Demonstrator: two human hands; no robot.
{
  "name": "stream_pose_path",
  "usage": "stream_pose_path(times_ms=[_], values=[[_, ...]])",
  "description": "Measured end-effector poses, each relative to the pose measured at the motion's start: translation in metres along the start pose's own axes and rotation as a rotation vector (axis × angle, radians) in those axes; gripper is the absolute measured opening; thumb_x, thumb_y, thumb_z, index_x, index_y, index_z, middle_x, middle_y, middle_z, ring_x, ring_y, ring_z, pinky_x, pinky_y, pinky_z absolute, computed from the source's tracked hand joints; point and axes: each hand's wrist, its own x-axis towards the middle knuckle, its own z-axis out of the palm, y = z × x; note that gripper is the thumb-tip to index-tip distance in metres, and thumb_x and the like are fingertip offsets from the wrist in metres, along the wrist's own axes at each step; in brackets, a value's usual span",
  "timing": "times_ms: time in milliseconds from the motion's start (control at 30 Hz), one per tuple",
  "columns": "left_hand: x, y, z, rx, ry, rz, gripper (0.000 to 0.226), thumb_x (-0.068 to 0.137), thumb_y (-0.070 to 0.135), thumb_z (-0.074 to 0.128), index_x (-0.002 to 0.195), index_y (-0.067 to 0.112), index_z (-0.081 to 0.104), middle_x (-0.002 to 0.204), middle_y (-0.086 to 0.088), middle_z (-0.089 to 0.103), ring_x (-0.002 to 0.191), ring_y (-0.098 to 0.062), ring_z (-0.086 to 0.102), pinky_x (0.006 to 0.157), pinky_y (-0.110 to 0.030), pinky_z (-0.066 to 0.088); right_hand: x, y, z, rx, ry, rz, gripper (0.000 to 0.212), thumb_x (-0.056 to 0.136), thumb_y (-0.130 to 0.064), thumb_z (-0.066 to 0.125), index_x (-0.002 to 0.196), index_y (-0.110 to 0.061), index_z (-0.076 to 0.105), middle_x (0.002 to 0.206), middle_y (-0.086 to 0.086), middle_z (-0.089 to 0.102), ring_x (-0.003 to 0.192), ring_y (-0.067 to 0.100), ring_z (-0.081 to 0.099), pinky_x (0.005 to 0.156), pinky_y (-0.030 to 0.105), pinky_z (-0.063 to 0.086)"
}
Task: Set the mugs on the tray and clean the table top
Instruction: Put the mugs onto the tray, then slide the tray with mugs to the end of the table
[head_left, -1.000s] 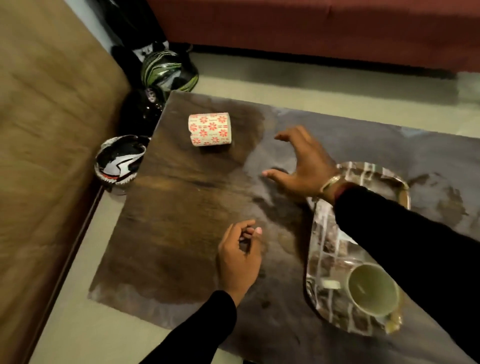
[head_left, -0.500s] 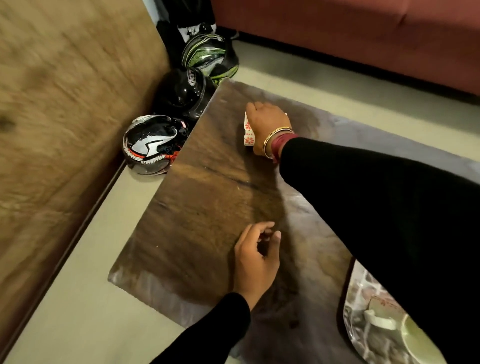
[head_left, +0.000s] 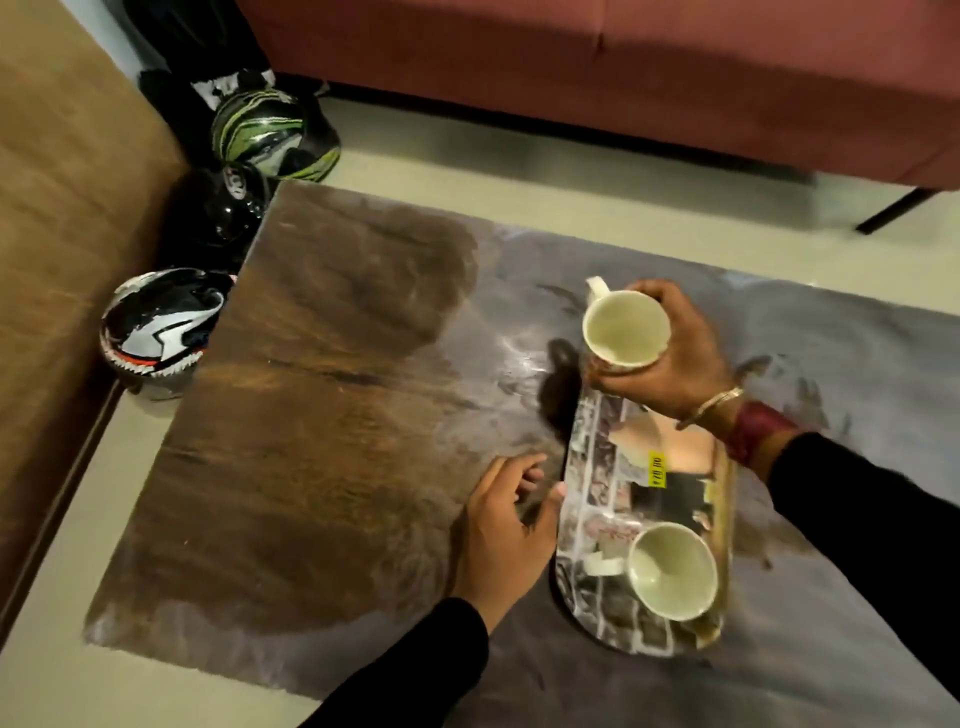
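**Operator:** Two mugs on my count. One mug (head_left: 670, 570) already stands upright at the near end of the tray (head_left: 587, 467), its handle pointing left. The second mug (head_left: 625, 327) is in my right hand (head_left: 680, 358), held above the tray's far end and tilted so its mouth faces me.

**Observer:** How is the grip on it?

**Operator:** My right-hand grip is wrapped round the mug's body, fingers behind and thumb under the near side, handle sticking up at the far left. My left hand (head_left: 504, 530) holds nothing; its fingers are loosely curled and it rests on the counter (head_left: 322, 426), thumb just beside the tray's left edge.

**Observer:** So what does a clean set-down need?

**Operator:** I judge the mug should be levelled first, base down, then lowered onto the bare far half of the tray, well apart from the standing mug so they do not knock. The tray looks glossy, so I would place it gently and let go only once the base sits flat. The left hand could steady the tray edge.

**Observer:** Anything else to count?

**Operator:** One tray, with one yellow sticker (head_left: 656, 468) on it. Three helmets (head_left: 156, 327) on the floor off the counter's left side. I see no cloth for the wiping.
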Motion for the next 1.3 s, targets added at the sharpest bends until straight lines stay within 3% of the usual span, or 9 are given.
stream_pose_path(times_ms=[133, 533, 667, 767, 867, 933, 1033, 1167, 1300], values=[[-0.003, 0.001, 0.016, 0.018, -0.054, -0.023, 0.03, 0.094, 0.044, 0.069, 0.123, 0.039, 0.064, 0.107, 0.019, 0.061, 0.095, -0.004, 0.065, 0.079, -0.025, 0.058, -0.041, 0.036, -0.029, -0.002, 0.047, 0.043, 0.087, 0.052, -0.035, 0.1, 0.122, -0.02, 0.051, 0.112, -0.006, 0.06, 0.097, -0.004, 0.059, 0.08, 0.009, 0.044], [-0.001, 0.009, 0.023, 0.102, -0.016, -0.058, 0.018, 0.093, 0.018, 0.078, 0.111, 0.019, 0.074, 0.1, 0.005, 0.065, 0.084, -0.003, 0.065, 0.07, -0.011, 0.052, -0.065, 0.068, -0.036, 0.161, 0.051, 0.148, 0.083, 0.053, -0.018, 0.094, 0.123, -0.009, 0.05, 0.109, -0.017, 0.058, 0.091, -0.014, 0.056, 0.077, 0.009, 0.046], [0.001, 0.014, 0.025, 0.111, -0.016, -0.058, 0.017, 0.091, 0.013, 0.079, 0.108, 0.015, 0.079, 0.094, 0.0, 0.07, 0.074, -0.013, 0.068, 0.063, -0.009, 0.051, -0.075, 0.063, -0.034, 0.14, 0.059, 0.226, 0.114, 0.047, -0.018, 0.104, 0.143, -0.011, 0.042, 0.122, -0.02, 0.052, 0.105, -0.021, 0.052, 0.089, 0.003, 0.041], [0.0, 0.015, 0.028, 0.097, -0.024, -0.098, 0.016, 0.091, 0.01, 0.079, 0.107, 0.013, 0.08, 0.089, -0.002, 0.073, 0.069, -0.014, 0.067, 0.061, -0.013, 0.053, -0.093, 0.062, -0.042, 0.134, 0.045, 0.294, 0.14, 0.046, -0.039, 0.104, 0.159, -0.021, 0.023, 0.137, -0.006, 0.051, 0.124, -0.003, 0.052, 0.105, 0.011, 0.042], [0.0, 0.012, 0.029, 0.069, -0.052, -0.146, 0.015, 0.093, 0.011, 0.078, 0.107, 0.011, 0.081, 0.082, -0.001, 0.074, 0.064, -0.006, 0.062, 0.061, -0.017, 0.053, -0.123, 0.067, -0.049, -0.029, 0.203, 0.39, 0.101, 0.067, -0.062, 0.087, 0.147, -0.025, 0.039, 0.138, 0.0, 0.051, 0.121, 0.012, 0.053, 0.097, 0.022, 0.047], [0.002, 0.011, 0.028, 0.067, -0.077, -0.143, 0.014, 0.094, 0.013, 0.077, 0.107, 0.013, 0.081, 0.077, 0.0, 0.074, 0.062, -0.003, 0.061, 0.059, -0.012, 0.05, -0.146, 0.074, -0.051, -0.172, 0.333, 0.533, 0.065, 0.081, -0.062, 0.072, 0.122, -0.015, 0.053, 0.113, 0.004, 0.058, 0.101, 0.024, 0.06, 0.078, 0.03, 0.047], [0.007, 0.015, 0.028, 0.017, -0.185, -0.183, 0.014, 0.094, 0.014, 0.077, 0.106, 0.019, 0.083, 0.071, 0.005, 0.074, 0.056, 0.002, 0.059, 0.059, -0.013, 0.05, -0.175, 0.086, -0.047, -0.28, 0.176, 0.744, 0.04, 0.093, -0.049, 0.066, 0.104, -0.011, 0.062, 0.079, 0.001, 0.062, 0.079, 0.035, 0.064, 0.065, 0.035, 0.047], [0.016, 0.021, 0.03, 0.077, -0.242, -0.235, 0.007, 0.091, 0.016, 0.078, 0.095, 0.018, 0.083, 0.065, 0.008, 0.069, 0.053, 0.001, 0.058, 0.06, -0.016, 0.05, -0.177, 0.088, -0.039, -0.287, -0.002, 0.637, 0.009, 0.095, -0.015, 0.063, 0.094, -0.007, 0.068, 0.085, 0.02, 0.072, 0.083, 0.042, 0.068, 0.071, 0.042, 0.053], [0.022, 0.016, 0.029, 0.149, -0.216, -0.244, 0.009, 0.088, 0.017, 0.076, 0.084, 0.009, 0.078, 0.065, -0.011, 0.067, 0.053, -0.008, 0.052, 0.058, -0.022, 0.048, -0.171, 0.085, -0.032, -0.331, -0.015, 0.635, 0.008, 0.095, -0.013, 0.063, 0.089, -0.008, 0.064, 0.083, 0.021, 0.071, 0.081, 0.043, 0.067, 0.071, 0.042, 0.052]])
